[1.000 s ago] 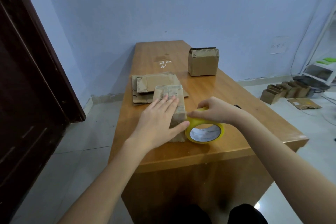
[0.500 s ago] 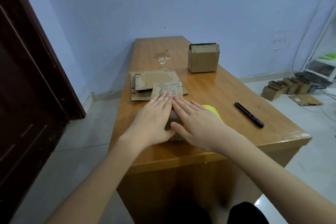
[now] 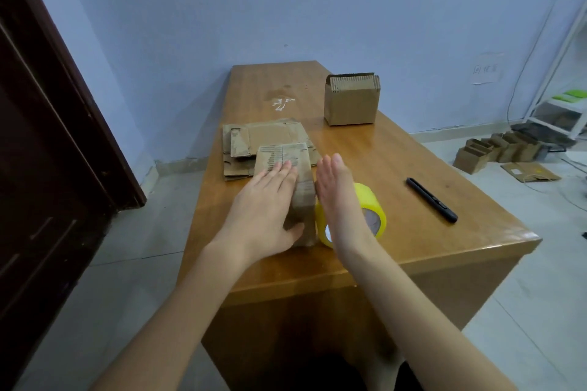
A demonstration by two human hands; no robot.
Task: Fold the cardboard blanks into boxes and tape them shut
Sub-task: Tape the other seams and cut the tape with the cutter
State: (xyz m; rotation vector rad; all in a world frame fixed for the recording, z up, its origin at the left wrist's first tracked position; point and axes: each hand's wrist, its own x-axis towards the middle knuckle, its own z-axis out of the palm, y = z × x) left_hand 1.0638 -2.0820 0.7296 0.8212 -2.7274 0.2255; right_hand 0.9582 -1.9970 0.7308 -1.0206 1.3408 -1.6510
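Apparently smoothing tape down, the person's left hand point(image 3: 263, 203) lies flat, fingers straight, on a folded cardboard box point(image 3: 293, 181) near the table's point(image 3: 428, 251) front edge, the right hand point(image 3: 340, 197) open edge-on beside it over the yellow tape roll point(image 3: 370, 209); next, likely another strip.

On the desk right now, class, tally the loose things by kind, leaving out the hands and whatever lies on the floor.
Folded box under the hands: 1
Pile of flat cardboard blanks: 1 (sheets too overlapped to count)
Upright box packed with cardboard: 1
Yellow tape roll: 1
Black pen: 1
Total: 5
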